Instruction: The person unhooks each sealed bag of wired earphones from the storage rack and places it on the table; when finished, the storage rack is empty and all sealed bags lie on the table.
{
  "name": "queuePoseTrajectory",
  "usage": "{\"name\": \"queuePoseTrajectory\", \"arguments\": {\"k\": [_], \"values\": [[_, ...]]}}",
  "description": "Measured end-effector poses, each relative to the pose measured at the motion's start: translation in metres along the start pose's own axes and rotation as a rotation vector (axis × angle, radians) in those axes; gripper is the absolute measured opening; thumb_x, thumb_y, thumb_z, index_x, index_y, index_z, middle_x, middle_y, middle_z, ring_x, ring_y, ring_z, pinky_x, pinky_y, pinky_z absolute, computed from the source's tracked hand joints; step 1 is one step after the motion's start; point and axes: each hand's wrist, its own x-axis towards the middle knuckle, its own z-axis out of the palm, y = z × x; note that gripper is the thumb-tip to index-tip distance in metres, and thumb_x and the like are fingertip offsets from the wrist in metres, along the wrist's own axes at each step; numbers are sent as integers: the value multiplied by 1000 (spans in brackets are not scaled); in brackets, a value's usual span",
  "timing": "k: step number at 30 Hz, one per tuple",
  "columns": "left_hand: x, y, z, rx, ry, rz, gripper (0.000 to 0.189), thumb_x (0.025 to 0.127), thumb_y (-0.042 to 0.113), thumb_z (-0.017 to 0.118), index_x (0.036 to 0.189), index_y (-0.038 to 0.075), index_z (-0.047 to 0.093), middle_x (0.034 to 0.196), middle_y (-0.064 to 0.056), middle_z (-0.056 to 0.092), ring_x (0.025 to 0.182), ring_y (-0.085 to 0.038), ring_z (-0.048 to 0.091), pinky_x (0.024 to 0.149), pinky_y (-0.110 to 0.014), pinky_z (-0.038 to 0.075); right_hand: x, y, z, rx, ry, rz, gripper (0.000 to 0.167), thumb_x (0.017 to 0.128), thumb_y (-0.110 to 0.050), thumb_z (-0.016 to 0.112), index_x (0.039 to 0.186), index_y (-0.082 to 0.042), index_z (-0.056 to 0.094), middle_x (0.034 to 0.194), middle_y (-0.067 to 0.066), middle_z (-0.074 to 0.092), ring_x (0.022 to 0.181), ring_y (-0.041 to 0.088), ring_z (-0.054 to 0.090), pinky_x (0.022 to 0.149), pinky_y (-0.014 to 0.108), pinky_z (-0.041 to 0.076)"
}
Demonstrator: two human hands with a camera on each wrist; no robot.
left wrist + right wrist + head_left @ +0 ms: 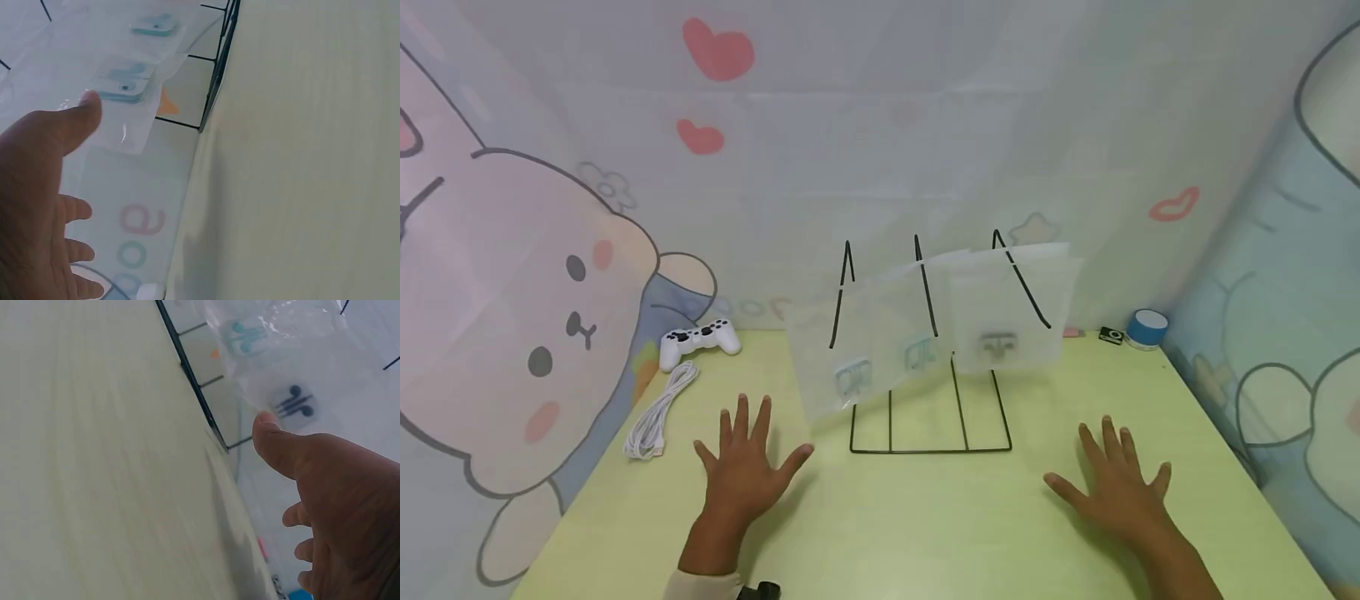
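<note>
A black wire rack (931,452) stands in the middle of the table. From its upper hooks hang translucent plastic bags. The left bag (820,367) and the middle bag (895,304) each hold a small teal-marked item, while the right bag (1037,292) holds a dark one, shaped like a pair of earbuds (295,401) in the right wrist view. My left hand (741,479) is spread over the table to the rack's front left, holding nothing. To the front right, my right hand (1123,500) is likewise spread and holds nothing. Both hands are apart from the bags.
At the back left lie a white game controller (700,337) and a coiled white cable (658,412). A blue-and-white cylinder (1147,328), a small black device (1111,335) and a pink item (1072,332) sit at the back right. A printed cloth (880,125) hangs behind the table.
</note>
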Motion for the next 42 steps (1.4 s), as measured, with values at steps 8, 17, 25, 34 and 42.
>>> {"name": "queuePoseTrajectory", "arguments": {"k": [8, 17, 25, 34, 42], "values": [[19, 7, 6, -267, 7, 108, 101, 102, 60, 70, 176, 14, 20, 184, -21, 12, 169, -51, 14, 125, -88, 10, 17, -14, 14, 101, -41, -121, 99, 101, -67, 66, 171, -6, 33, 181, 30, 12, 166, 59, 7, 108, 99, -2], [51, 6, 8, -627, 38, 161, 90, 99, 33, 83, 172, 14, 33, 177, -17, 32, 160, -49, 40, 127, -72, 35, 49, -20, 29, 174, -18, -230, 79, 106, -53, 67, 166, -7, 44, 178, 26, 30, 165, 55, 21, 113, 96, 4], [69, 22, 6, -857, 27, 160, 83, 98, 23, 85, 168, 20, 40, 171, -11, 43, 156, -43, 47, 123, -66, 45, 69, -27, 36, 221, 1, -245, 69, 109, -48, 64, 164, -10, 50, 176, 25, 35, 165, 53, 24, 115, 94, -4], [81, 21, 18, -994, 34, 177, 71, 96, 8, 85, 160, 14, 54, 160, -12, 58, 136, -20, 65, 94, -24, 63, 70, -30, 37, 195, 20, -273, 60, 107, -42, 68, 158, -12, 58, 173, 26, 39, 164, 54, 27, 115, 94, -3], [82, 21, 32, -1038, 66, 217, 53, 98, 5, 81, 149, 5, 64, 145, -21, 68, 117, -1, 71, 89, -23, 63, 69, -28, 41, 193, 29, -276, 60, 107, -44, 68, 158, -13, 59, 173, 26, 39, 164, 54, 27, 115, 94, -3]]}}
